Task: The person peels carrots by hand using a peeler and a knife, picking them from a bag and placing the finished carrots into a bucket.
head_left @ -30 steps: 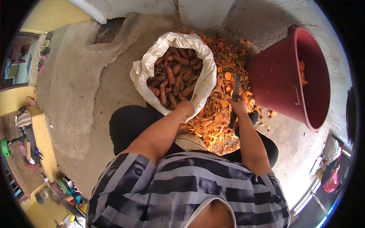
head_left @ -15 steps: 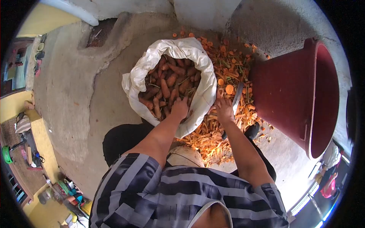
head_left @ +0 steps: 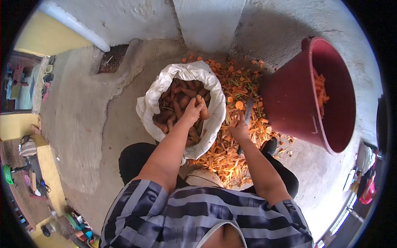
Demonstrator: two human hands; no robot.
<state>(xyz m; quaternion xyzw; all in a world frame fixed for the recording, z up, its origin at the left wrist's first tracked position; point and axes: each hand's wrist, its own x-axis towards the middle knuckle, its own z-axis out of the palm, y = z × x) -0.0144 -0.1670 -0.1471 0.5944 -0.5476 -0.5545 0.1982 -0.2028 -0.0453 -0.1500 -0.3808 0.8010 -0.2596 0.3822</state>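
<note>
The single head view looks from above the person's own striped shirt [head_left: 206, 202], facing forward and steeply down, so the left hand [head_left: 193, 113] and right hand [head_left: 239, 129] come near the middle, seen from behind and above, fairly near. The shirt fills the lower part, on the viewer's side of the hands; the wall [head_left: 206, 25] bounds the far side. A wide, round-edged lens bends the outskirts, taking in floor [head_left: 78, 124] well left of the hands and a tub [head_left: 285, 93] to their right.
</note>
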